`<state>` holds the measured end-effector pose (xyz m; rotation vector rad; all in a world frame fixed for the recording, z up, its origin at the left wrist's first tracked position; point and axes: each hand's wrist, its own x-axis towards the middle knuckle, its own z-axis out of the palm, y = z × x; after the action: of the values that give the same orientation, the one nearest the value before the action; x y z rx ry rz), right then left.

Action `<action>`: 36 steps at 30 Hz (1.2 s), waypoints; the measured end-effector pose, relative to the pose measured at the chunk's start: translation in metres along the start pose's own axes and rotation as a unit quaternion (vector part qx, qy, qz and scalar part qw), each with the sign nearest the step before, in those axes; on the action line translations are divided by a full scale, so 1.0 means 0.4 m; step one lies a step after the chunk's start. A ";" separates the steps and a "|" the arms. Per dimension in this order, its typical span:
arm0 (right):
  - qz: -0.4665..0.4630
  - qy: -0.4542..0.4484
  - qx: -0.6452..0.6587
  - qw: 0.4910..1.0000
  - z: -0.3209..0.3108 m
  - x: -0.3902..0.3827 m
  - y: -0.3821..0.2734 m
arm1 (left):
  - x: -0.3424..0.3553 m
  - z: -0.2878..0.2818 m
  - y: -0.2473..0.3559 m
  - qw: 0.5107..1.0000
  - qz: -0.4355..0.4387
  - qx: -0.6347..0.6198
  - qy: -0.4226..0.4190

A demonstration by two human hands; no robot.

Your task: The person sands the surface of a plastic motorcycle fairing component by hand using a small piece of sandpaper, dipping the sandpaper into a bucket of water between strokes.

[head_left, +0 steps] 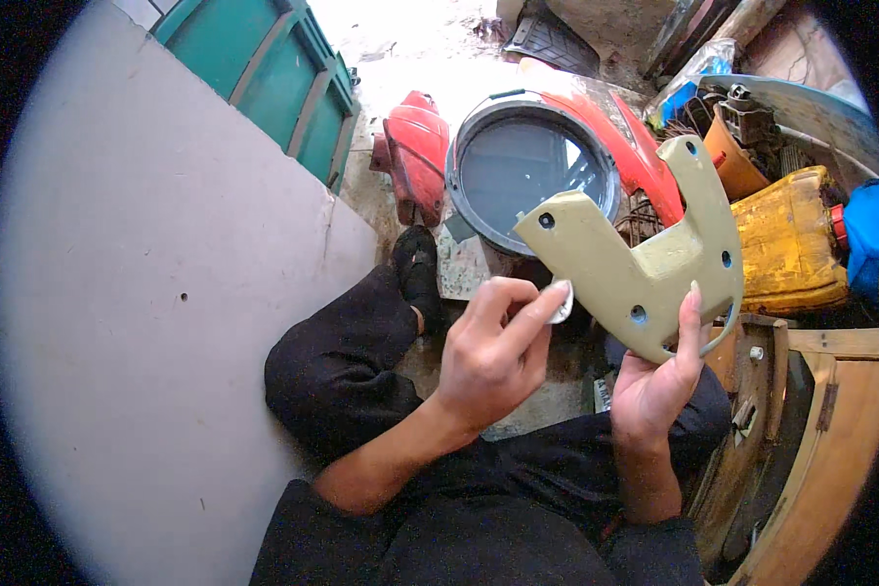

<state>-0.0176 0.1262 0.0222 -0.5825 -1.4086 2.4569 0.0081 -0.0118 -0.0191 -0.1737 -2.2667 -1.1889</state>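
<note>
A dull olive-beige plastic motorbike fairing panel (645, 264), curved and with several screw holes, is tilted up in front of me. My right hand (659, 381) grips its lower edge, thumb on the near face and the other fingers mostly hidden behind it. Between the thumb and fingers of my left hand (493, 347) is a small folded piece of sandpaper (561, 305), its whitish back showing. That hand is at the panel's left edge; whether the sandpaper touches the surface I cannot tell.
A dark bucket (456, 200) of cloudy water stands just beyond the panel. Red fairing parts (422, 146) lie around it. On the right are a yellow jerrycan (789, 244) and wooden furniture (840, 430). A pale wall (166, 322) closes off the left.
</note>
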 end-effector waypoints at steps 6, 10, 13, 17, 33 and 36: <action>0.033 -0.002 0.003 0.999 -0.022 0.029 -0.004 | 0.005 -0.009 0.017 0.997 0.002 -0.075 -0.030; 0.075 0.019 0.020 0.997 -0.023 0.038 -0.009 | 0.012 -0.016 0.016 0.997 -0.013 -0.080 0.002; 0.115 0.016 0.051 0.992 -0.028 0.049 -0.017 | 0.020 -0.014 0.015 0.996 -0.028 -0.070 0.041; 0.137 0.002 0.083 0.987 -0.051 0.079 -0.019 | 0.017 0.000 -0.002 0.991 -0.111 -0.046 0.064; 0.230 -0.010 0.115 0.966 -0.075 0.089 -0.062 | -0.124 0.146 -0.155 0.931 -0.211 0.165 -0.248; 0.222 0.001 0.139 0.965 -0.075 0.094 -0.068 | -0.160 0.189 -0.211 0.908 -0.211 0.213 -0.292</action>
<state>-0.0369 0.1779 0.0239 -0.9145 -0.9828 2.9250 -0.0014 0.0068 -0.1475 0.1640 -3.1591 -0.8691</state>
